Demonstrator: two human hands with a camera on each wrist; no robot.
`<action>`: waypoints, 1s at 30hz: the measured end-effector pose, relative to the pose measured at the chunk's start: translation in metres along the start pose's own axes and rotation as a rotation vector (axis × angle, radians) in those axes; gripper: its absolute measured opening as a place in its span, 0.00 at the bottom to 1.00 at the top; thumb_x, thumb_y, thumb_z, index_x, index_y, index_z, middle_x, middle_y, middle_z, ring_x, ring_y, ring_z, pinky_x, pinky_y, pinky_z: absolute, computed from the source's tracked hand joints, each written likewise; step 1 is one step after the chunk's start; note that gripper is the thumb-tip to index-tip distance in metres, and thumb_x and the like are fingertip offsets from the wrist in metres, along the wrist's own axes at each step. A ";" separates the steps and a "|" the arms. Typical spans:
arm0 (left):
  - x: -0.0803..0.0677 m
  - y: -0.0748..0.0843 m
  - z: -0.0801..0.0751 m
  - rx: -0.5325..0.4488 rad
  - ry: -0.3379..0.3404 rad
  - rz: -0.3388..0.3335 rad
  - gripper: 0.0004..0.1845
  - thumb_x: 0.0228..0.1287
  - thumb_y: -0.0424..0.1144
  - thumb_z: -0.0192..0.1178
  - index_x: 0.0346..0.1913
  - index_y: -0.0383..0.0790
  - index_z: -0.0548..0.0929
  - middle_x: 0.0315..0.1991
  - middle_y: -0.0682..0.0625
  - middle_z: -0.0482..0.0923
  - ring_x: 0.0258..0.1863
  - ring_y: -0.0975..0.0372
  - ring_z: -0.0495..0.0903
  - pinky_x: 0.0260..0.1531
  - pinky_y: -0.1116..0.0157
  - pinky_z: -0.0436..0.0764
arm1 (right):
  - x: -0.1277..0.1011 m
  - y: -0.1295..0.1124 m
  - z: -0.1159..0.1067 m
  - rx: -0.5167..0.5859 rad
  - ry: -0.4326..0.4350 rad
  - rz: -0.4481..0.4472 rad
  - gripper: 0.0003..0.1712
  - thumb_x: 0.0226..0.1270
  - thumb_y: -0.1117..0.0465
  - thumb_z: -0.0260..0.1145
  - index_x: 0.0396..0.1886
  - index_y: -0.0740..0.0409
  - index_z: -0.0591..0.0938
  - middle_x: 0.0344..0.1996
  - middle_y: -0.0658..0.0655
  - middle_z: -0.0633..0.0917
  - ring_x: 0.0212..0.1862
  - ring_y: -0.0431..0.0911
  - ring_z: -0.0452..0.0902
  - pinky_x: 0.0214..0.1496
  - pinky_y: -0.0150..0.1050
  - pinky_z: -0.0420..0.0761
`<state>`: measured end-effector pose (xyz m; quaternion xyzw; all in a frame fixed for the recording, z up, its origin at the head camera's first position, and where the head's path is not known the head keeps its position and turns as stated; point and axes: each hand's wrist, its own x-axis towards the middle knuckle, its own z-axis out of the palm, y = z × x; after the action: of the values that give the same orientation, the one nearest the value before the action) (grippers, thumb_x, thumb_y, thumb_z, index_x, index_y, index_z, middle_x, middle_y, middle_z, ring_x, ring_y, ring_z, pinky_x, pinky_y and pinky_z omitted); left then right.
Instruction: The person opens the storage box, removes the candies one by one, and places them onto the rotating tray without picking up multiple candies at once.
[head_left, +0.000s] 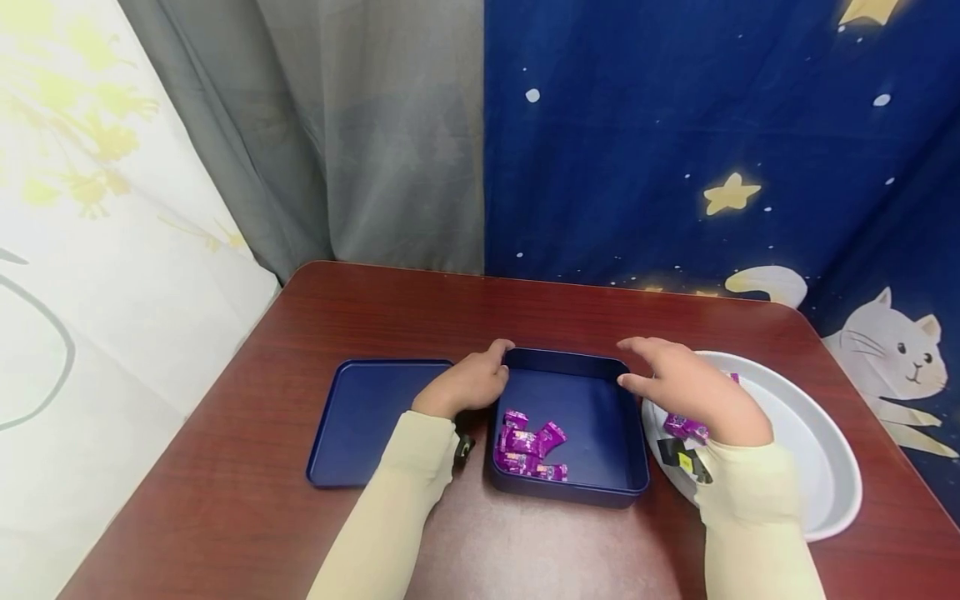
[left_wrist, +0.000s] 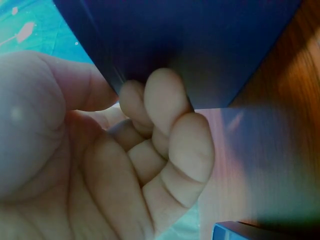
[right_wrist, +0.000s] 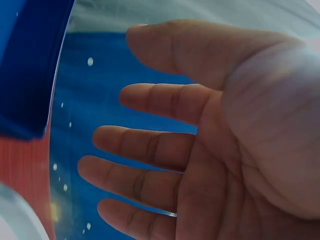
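Observation:
A dark blue rectangular box [head_left: 577,417] stands uncovered on the table. Several purple-wrapped candies [head_left: 525,443] lie together in its near left part. My left hand [head_left: 471,382] is at the box's left wall, thumb by the rim. In the left wrist view, its curled fingers [left_wrist: 167,100] touch the wall's outer face. My right hand [head_left: 693,390] hovers apart from the box's right side, partly over a white round tray [head_left: 832,467]. The right wrist view shows its fingers [right_wrist: 145,142] spread and nearly straight, holding nothing.
A flat blue lid [head_left: 360,425] lies left of the box, partly behind my left arm. More purple candies [head_left: 684,427] and a black wrapped piece [head_left: 671,454] sit on the tray's left side, partly hidden by my right arm. Curtains [head_left: 600,167] hang behind the reddish-brown table [head_left: 247,467].

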<state>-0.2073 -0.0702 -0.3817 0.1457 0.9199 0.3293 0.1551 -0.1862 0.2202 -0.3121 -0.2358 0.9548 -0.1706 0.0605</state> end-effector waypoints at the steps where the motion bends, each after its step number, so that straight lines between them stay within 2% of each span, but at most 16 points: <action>1: 0.000 0.000 0.000 -0.002 0.000 0.000 0.25 0.79 0.40 0.43 0.74 0.44 0.59 0.66 0.41 0.72 0.62 0.53 0.74 0.64 0.52 0.69 | 0.002 -0.003 0.002 -0.010 0.004 -0.015 0.29 0.67 0.57 0.67 0.62 0.70 0.75 0.56 0.71 0.79 0.58 0.65 0.75 0.62 0.62 0.70; 8: -0.001 0.000 -0.002 -0.010 -0.001 -0.001 0.25 0.79 0.40 0.43 0.75 0.43 0.59 0.67 0.41 0.71 0.63 0.53 0.73 0.64 0.52 0.68 | 0.018 -0.025 0.019 -0.078 0.000 -0.100 0.27 0.64 0.59 0.70 0.59 0.67 0.78 0.52 0.65 0.82 0.56 0.60 0.77 0.61 0.57 0.73; 17: 0.001 -0.002 0.000 -0.009 -0.017 -0.006 0.25 0.79 0.41 0.42 0.75 0.44 0.58 0.67 0.41 0.70 0.62 0.54 0.74 0.64 0.52 0.69 | 0.031 -0.044 0.036 -0.114 -0.077 -0.196 0.26 0.63 0.57 0.72 0.58 0.63 0.80 0.51 0.61 0.82 0.53 0.55 0.79 0.58 0.52 0.77; 25: 0.001 -0.001 -0.001 -0.007 -0.020 -0.024 0.25 0.79 0.42 0.42 0.75 0.45 0.58 0.68 0.43 0.70 0.63 0.54 0.73 0.64 0.52 0.69 | 0.043 -0.054 0.052 -0.252 -0.183 -0.323 0.23 0.63 0.55 0.73 0.55 0.59 0.82 0.44 0.57 0.83 0.46 0.50 0.81 0.51 0.47 0.81; 30: 0.001 0.000 -0.002 -0.004 -0.025 -0.025 0.25 0.79 0.42 0.42 0.75 0.45 0.58 0.68 0.43 0.70 0.62 0.54 0.74 0.63 0.51 0.70 | 0.046 -0.059 0.058 -0.291 -0.209 -0.424 0.22 0.62 0.51 0.73 0.52 0.57 0.82 0.41 0.53 0.83 0.43 0.47 0.81 0.48 0.44 0.82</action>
<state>-0.2089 -0.0708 -0.3800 0.1382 0.9189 0.3275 0.1711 -0.1896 0.1319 -0.3471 -0.4530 0.8871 -0.0152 0.0870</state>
